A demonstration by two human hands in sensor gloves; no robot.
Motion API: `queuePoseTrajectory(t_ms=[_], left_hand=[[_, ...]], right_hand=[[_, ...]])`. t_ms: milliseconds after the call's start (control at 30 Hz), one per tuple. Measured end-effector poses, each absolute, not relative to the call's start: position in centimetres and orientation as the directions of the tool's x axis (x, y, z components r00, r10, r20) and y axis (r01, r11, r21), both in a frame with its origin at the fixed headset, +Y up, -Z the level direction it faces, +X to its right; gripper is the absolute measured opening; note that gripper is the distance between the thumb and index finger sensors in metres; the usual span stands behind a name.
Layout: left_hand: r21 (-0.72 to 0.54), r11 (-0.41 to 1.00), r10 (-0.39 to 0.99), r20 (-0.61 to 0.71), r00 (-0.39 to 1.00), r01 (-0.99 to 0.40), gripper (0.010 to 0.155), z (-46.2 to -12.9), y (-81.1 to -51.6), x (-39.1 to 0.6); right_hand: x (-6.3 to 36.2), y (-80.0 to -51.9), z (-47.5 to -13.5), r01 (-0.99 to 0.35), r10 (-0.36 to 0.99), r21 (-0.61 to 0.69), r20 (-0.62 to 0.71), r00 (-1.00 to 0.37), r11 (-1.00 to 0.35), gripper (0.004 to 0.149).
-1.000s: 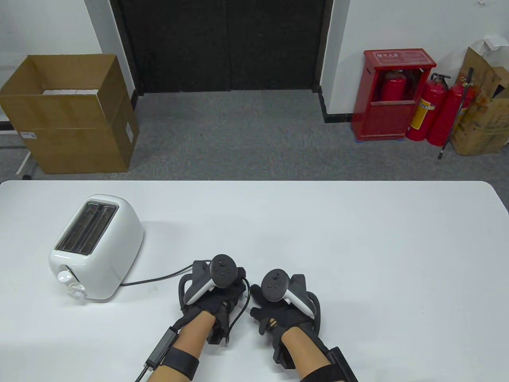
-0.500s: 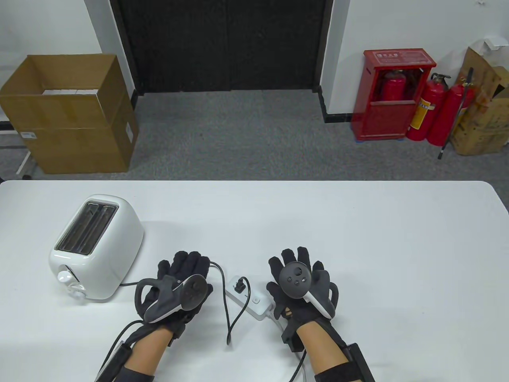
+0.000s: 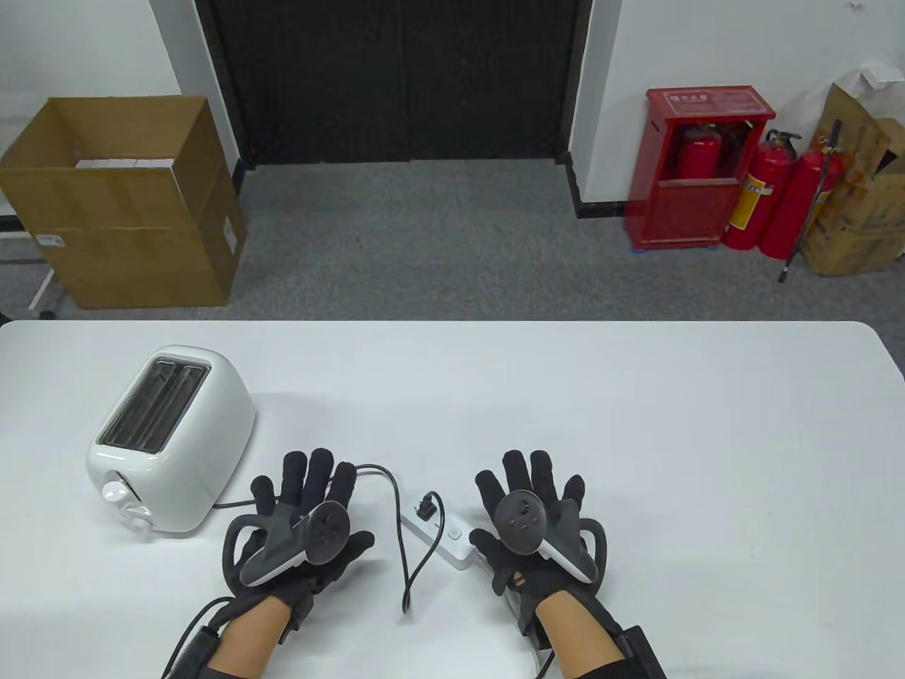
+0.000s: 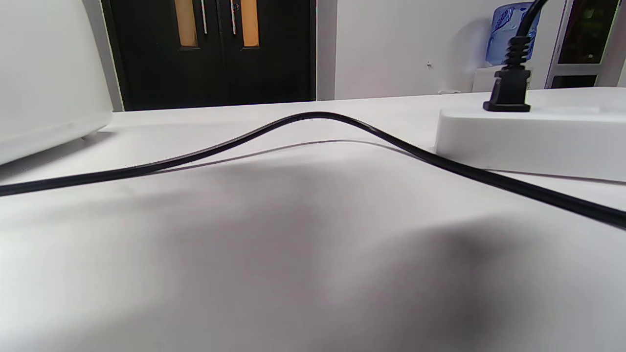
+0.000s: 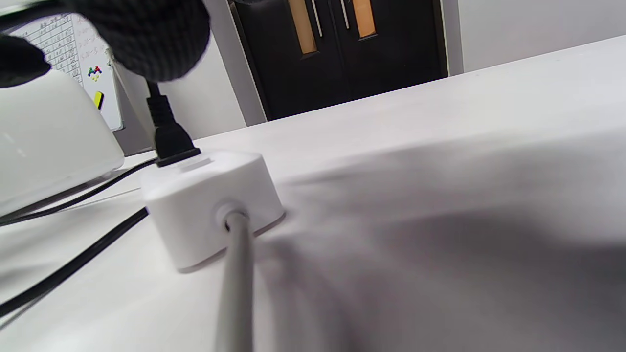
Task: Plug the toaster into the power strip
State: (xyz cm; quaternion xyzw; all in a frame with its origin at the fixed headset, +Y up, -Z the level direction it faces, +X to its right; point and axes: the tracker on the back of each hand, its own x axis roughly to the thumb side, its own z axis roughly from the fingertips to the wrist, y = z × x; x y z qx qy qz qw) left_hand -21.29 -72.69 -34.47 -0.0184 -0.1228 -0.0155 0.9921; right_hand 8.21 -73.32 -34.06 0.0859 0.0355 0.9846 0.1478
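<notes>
Both hands have drawn slightly back toward the near edge of the table (image 3: 636,396) since half a second ago, their fingers spreading wider; nothing else has shifted. At the left side of the table stands the white toaster (image 3: 170,438), its slots facing up. Its black cord (image 3: 396,523) runs from its base toward the middle, passes under the left hand's fingers and loops near the front edge. The left hand (image 3: 304,523) lies flat and wide, holding nothing. Just beside it sits the white power strip (image 3: 452,541), with the black plug (image 3: 426,508) seated upright in it. On its other side the right hand (image 3: 530,516) lies spread flat, also holding nothing, touching neither strip nor plug.
</notes>
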Motion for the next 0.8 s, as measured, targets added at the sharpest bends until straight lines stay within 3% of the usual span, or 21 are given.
queuePoseTrajectory(t_ms=[800], left_hand=[[-0.064, 0.996, -0.045, 0.244, 0.969, 0.062, 0.092, -34.36, -73.53, -20.95]], right_hand=[[8.13, -73.81, -34.22, -0.304, 0.320, 0.121, 0.151, -0.935, -0.945, 0.076]])
